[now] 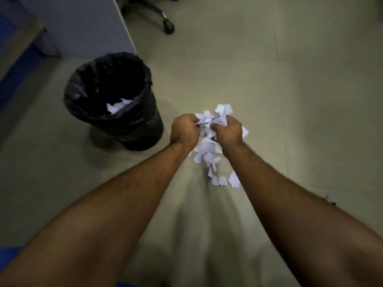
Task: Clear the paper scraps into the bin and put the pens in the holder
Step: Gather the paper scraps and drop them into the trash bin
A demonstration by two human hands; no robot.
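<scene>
Both hands hold a bunch of paper scraps [209,129] above the floor [290,90], to the right of the bin [116,100]. The left hand [184,129] and the right hand [228,131] have their fingers curled round the scraps, and loose pieces hang below them. A few scraps already lie inside the black-lined bin.

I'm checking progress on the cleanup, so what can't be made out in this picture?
- Head view: the bin's depth is lost in its dark liner; only a few scraps show.
- Whether the lower paper scraps are falling or lying: motion blur.
- Fingers of left hand and right hand: hidden behind knuckles.
- Pens, holder: out of frame.
</scene>
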